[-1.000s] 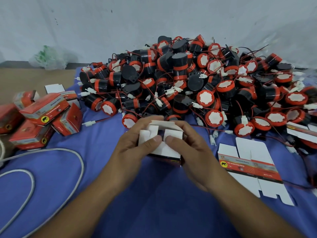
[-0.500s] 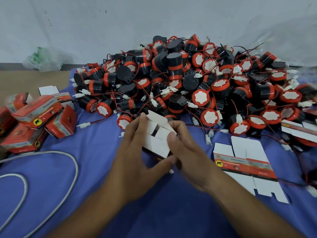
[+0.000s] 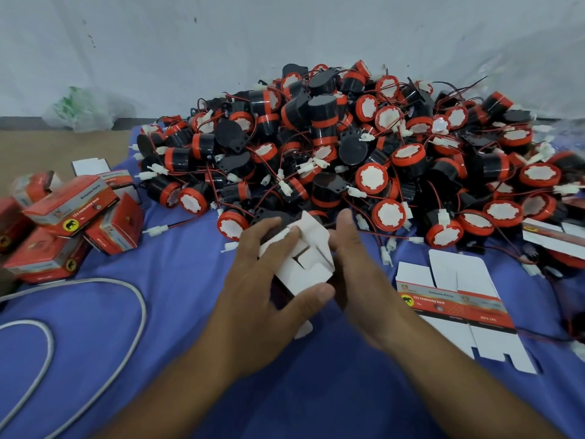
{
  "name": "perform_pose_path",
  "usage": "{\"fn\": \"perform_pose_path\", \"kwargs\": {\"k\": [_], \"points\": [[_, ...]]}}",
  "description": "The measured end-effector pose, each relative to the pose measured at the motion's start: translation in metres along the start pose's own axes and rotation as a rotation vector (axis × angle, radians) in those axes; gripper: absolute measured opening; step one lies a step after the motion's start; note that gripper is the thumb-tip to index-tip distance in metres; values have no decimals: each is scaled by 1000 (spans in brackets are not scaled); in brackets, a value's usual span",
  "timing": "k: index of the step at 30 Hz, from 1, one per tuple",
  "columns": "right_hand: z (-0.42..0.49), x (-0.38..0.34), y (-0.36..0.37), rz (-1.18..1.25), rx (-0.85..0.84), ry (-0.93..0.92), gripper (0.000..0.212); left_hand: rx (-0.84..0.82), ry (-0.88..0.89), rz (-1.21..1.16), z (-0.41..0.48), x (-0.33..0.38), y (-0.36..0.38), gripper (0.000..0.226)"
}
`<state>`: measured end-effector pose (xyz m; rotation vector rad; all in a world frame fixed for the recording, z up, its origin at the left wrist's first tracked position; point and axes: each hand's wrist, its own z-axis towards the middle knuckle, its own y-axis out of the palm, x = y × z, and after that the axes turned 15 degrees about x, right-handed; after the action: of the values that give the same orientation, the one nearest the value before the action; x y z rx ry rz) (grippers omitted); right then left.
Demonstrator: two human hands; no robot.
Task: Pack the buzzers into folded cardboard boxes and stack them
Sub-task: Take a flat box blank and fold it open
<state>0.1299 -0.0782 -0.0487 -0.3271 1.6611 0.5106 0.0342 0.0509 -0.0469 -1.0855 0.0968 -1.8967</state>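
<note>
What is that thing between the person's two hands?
A half-folded white cardboard box, flaps open. The left hand grips one side and the right hand holds the other, as the head view shows.

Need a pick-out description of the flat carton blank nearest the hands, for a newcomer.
Start at the big buzzer pile on the blue cloth; below its near right edge, just right of the right hand, lies the flat carton blank. White flaps flank a red printed band, and unlike the half-folded box being held or the closed red boxes far left, it lies fully unfolded.
</note>
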Motion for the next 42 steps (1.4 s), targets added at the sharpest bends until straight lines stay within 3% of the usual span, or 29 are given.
{"fn": "perform_pose_path", "kwargs": {"k": [5,8,11,19,28,31,38,42], "points": [[-2,3,2,-133,45,-26,61,-12,-27,-19,-3,-3,7,60],[-3,4,2,-179,25,-57,36,21,-123,-93,-5,-3,7,75],[-6,5,4,-192,12,-100,29,19,-72,-13,-5,-4,8,82],[-7,4,9,-65,46,-122,41,39,30,61,-1,0,7,79],[-9,-2,7,-61,-57,-115,45,72,30,76,-2,3,4,82],[-8,-2,6,-103,-34,-164,39,78,49,85,-2,5,4,83],[-7,1,4,-186,-22,-273,47,82,60,87,-4,1,5,86],[-6,-3,0,-85,-99,-167,46,110,74,83,-3,2,5,87]]}}
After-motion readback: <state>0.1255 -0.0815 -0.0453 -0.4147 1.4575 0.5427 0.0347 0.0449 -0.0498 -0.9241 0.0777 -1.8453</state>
